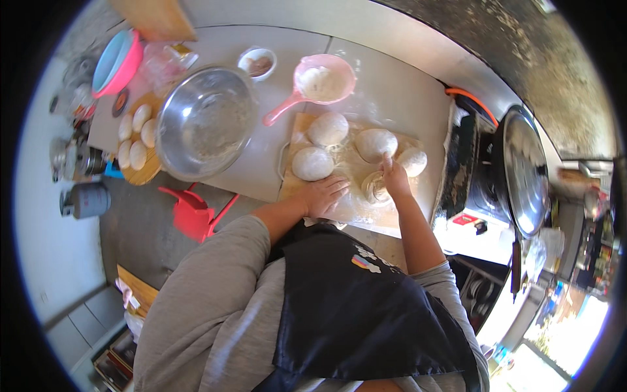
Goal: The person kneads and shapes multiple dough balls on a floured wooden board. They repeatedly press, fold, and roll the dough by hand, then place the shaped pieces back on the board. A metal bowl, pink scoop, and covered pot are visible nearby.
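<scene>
My left hand (325,196) rests palm down on the floured wooden board (352,177), just below a round dough ball (312,164). My right hand (397,177) is at the right side of a folded or coiled piece of dough (375,188). One finger reaches up to the lower edge of another dough ball (376,145); whether the hand grips any dough is not clear. A further dough ball (328,129) lies at the board's upper left. A smaller dough piece (412,161) sits right of my right hand.
Beyond the board is a pink handled sieve or scoop (338,93) holding flour. A steel basin (208,122), a small white bowl (267,55) and several pale oval dough pieces (142,117) stand leftward. At right is a lidded wok (524,171); a red chair (191,213) stands below.
</scene>
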{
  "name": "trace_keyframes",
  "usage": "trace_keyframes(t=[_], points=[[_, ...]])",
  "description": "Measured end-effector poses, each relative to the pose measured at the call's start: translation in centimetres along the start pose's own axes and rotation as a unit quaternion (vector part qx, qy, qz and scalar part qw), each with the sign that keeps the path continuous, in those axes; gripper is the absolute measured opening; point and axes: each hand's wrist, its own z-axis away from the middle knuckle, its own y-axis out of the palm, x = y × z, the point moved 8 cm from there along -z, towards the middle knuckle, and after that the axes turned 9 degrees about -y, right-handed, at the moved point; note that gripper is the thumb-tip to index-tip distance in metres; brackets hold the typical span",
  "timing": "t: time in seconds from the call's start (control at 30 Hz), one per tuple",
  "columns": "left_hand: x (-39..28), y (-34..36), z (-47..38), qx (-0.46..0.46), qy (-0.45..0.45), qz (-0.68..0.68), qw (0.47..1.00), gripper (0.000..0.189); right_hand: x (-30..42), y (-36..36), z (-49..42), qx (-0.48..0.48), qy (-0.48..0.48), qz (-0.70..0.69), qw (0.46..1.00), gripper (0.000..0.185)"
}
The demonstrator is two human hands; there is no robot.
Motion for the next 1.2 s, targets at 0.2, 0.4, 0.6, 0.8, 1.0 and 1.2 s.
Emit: trace_keyframes(t=[0.2, 0.4, 0.6, 0.8, 1.0, 1.2], points=[[-0.5, -0.3, -0.5, 0.006, 0.004, -0.005, 1.0, 0.058, -3.9, -0.3, 4.1, -0.103, 0.014, 0.023, 0.994, 0.048], [0.1, -0.5, 0.3, -0.005, -0.013, -0.007, 1.0, 0.057, 7.3, 4.7, 9.2, 0.053, -0.259, 0.267, 0.927, 0.037], [0.0, -0.8, 0.1, -0.007, -0.012, 0.002, 1.0, 0.059, 8.1, 5.4, 8.7, -0.004, -0.355, 0.269, 0.895, 0.016], [0.1, -0.6, 0.4, 0.013, -0.018, 0.005, 1.0, 0.061, 7.8, 3.8, 4.6, -0.06, -0.251, 0.223, 0.94, 0.02], [0.1, -0.8, 0.3, 0.02, -0.011, 0.01, 1.0, 0.061, 6.1, 3.2, 1.2, -0.028, -0.154, 0.148, 0.977, 0.032], [-0.1, -1.6, 0.1, -0.007, -0.006, 0.02, 1.0, 0.055, 2.5, 0.2, 1.0, 0.002, 0.033, -0.053, 0.998, 0.062]])
